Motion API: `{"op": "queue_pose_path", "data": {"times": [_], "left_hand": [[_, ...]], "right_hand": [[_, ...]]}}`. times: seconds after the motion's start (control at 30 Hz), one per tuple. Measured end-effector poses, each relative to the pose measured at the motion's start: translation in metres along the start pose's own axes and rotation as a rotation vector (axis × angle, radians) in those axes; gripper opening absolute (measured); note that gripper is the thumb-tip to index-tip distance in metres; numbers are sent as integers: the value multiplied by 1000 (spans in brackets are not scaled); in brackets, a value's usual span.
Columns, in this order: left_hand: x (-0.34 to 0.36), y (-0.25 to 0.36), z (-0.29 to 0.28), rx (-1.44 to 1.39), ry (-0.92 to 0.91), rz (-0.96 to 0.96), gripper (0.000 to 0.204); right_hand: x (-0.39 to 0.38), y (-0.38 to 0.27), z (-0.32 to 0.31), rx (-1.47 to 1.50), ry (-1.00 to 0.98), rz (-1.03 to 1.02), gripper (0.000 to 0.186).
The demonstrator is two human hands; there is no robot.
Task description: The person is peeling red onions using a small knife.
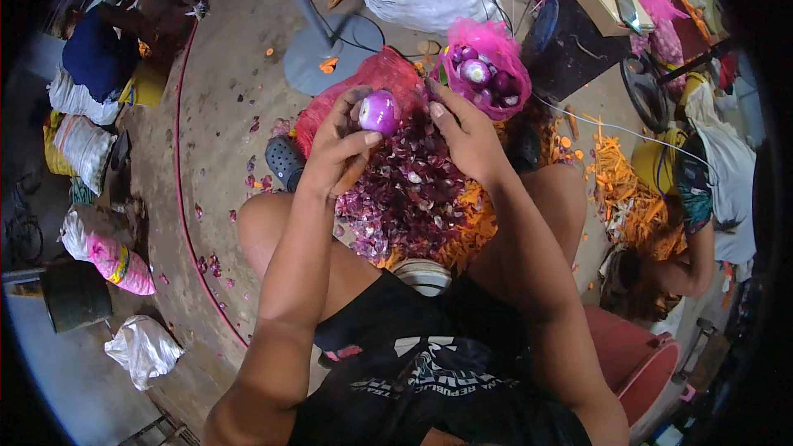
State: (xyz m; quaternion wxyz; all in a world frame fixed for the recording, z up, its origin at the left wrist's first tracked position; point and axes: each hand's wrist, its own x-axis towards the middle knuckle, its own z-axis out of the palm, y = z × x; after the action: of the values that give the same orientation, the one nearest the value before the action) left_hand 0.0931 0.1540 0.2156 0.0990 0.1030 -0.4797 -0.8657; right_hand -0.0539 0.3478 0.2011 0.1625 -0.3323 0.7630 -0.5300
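The left hand (pixel 343 136) grips a red onion (pixel 381 112) (a pale cut spot shows on its side), holding it up over the far edge of a heap of purple onion skins (pixel 405 169) on the concrete floor (pixel 223 66). The right hand (pixel 442 107), just beside it, has its thumb and fingers partly curled; whether anything is pinched between them I cannot tell. A red mesh sack (pixel 324 116) lies at the heap's far left edge, and an open pink bag (pixel 501 33) with shiny onions (pixel 475 73) stands beyond the right hand. Orange carrot peelings (pixel 477 219) show along the heap's near right edge.
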Motion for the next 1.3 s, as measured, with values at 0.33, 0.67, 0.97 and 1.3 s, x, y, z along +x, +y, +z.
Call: {"op": "queue_pose_path", "data": {"times": [0.33, 0.67, 0.97, 1.3], "left_hand": [[6, -14, 19, -23, 123, 98, 83], [4, -16, 20, 7, 38, 77, 87], [5, -12, 15, -98, 12, 89, 68], [8, -14, 14, -166, 10, 121, 65]], "right_hand": [[-14, -30, 1, 88, -50, -153, 45], [-1, -8, 9, 233, 54, -8, 34], [-9, -23, 1, 78, 42, -172, 40], [-14, -28, -5, -32, 38, -277, 43]]}}
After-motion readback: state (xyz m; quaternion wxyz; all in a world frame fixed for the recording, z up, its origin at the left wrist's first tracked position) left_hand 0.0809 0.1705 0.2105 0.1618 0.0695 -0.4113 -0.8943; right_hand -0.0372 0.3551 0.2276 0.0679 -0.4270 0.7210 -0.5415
